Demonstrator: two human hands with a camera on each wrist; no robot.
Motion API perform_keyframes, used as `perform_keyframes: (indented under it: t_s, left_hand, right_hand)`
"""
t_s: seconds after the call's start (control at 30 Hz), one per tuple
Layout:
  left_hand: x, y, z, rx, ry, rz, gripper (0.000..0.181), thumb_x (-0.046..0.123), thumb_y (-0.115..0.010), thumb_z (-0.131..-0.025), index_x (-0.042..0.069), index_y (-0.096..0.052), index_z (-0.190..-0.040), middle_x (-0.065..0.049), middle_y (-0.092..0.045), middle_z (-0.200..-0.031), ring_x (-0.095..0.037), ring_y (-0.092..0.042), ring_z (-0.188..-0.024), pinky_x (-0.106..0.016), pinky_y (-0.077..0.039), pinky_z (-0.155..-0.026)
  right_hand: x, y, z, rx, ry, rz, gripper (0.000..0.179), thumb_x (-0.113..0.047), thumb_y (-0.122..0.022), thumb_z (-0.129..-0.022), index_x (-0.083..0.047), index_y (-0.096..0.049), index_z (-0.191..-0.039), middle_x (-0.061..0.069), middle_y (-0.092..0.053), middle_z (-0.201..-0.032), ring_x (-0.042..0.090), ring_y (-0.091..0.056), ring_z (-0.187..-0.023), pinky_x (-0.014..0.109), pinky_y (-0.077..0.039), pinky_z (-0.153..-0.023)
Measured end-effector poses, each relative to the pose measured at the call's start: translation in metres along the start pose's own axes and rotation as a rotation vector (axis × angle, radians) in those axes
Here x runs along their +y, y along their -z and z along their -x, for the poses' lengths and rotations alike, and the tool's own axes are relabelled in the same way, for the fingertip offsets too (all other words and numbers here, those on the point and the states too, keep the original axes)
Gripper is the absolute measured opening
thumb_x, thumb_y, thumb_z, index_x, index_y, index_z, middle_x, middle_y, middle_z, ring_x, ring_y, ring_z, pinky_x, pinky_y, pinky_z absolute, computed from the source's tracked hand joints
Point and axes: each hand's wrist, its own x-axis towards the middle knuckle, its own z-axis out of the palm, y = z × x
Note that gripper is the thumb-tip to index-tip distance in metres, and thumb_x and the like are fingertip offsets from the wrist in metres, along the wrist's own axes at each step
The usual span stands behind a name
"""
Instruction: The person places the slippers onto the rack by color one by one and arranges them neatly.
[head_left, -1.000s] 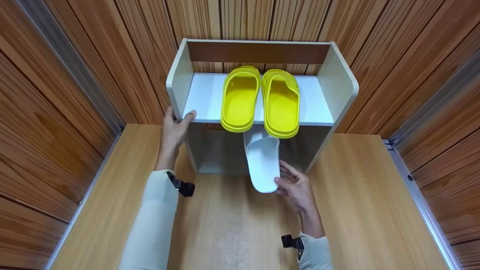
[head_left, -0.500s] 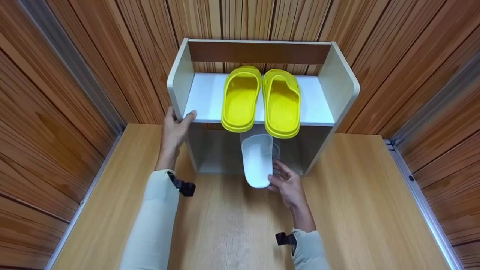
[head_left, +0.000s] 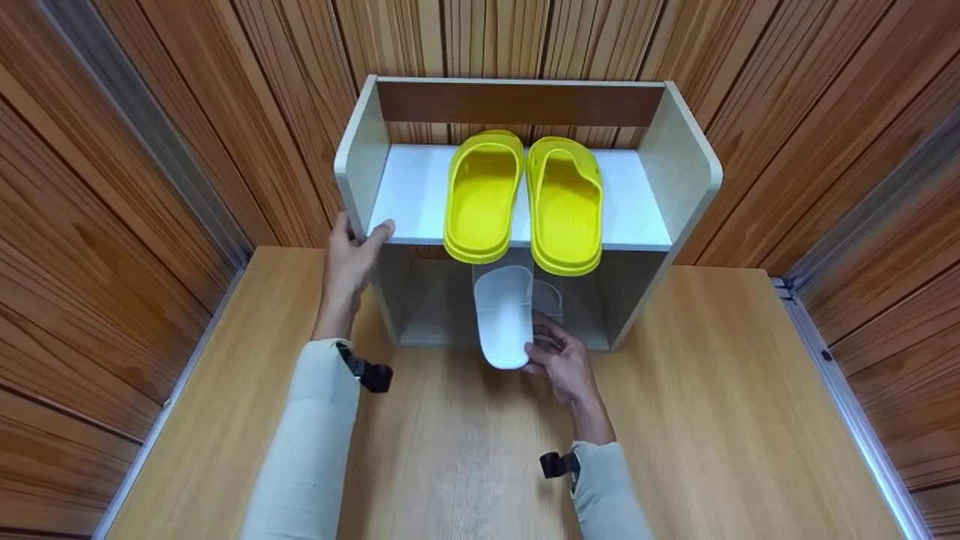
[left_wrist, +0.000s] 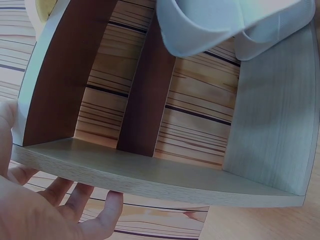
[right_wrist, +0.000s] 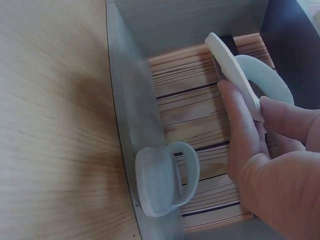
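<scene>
My right hand (head_left: 562, 367) pinches a white slide slipper (head_left: 504, 322) by its heel, thumb on top and fingers underneath. The slipper's toe end reaches into the lower compartment of a small shoe rack (head_left: 681, 169), and it hangs above the bottom board in the right wrist view. Its mate, a second white slipper (right_wrist: 155, 182), sits on that bottom board to the right. My left hand (head_left: 349, 270) grips the rack's left side panel (left_wrist: 165, 175), the thumb on the upper shelf's front edge and the fingers around the outside.
A pair of yellow clogs, the left clog (head_left: 480, 202) and the right clog (head_left: 566, 217), stands on the white upper shelf (head_left: 409, 195), heels over its front edge. The rack stands on a wooden surface (head_left: 450, 465) against a wood-panelled wall (head_left: 495, 37), with panelled walls at both sides.
My right hand has moved the white slipper left and further into the lower compartment, bringing the second slipper into sight on its right. My left hand stays on the rack.
</scene>
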Motion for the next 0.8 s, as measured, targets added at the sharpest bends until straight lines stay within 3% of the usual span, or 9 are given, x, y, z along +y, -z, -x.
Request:
perform_keyframes:
  t_s: [0.2, 0.8]
  left_hand:
    - [0.002, -0.001, -0.001, 0.013, 0.024, -0.017, 0.064, 0.03, -0.065, -0.098, 0.011, -0.036, -0.153, -0.016, -0.038, -0.155, -0.034, -0.038, -0.142, -0.054, -0.034, -0.114]
    - [0.001, -0.001, 0.001, 0.003, 0.007, -0.007, 0.064, 0.029, -0.065, -0.098, 0.01, -0.036, -0.152, -0.017, -0.039, -0.154, -0.035, -0.038, -0.142, -0.055, -0.032, -0.114]
  right_hand:
    - [0.005, -0.005, -0.008, -0.009, -0.017, 0.018, 0.054, 0.011, -0.062, -0.094, 0.002, -0.05, -0.145, 0.024, -0.057, -0.128, 0.031, -0.066, -0.106, 0.035, -0.061, -0.073]
    - [0.027, -0.015, -0.026, 0.006, -0.041, -0.022, 0.053, 0.012, -0.061, -0.093, 0.001, -0.053, -0.144, 0.024, -0.057, -0.125, 0.027, -0.068, -0.097, 0.033, -0.061, -0.068]
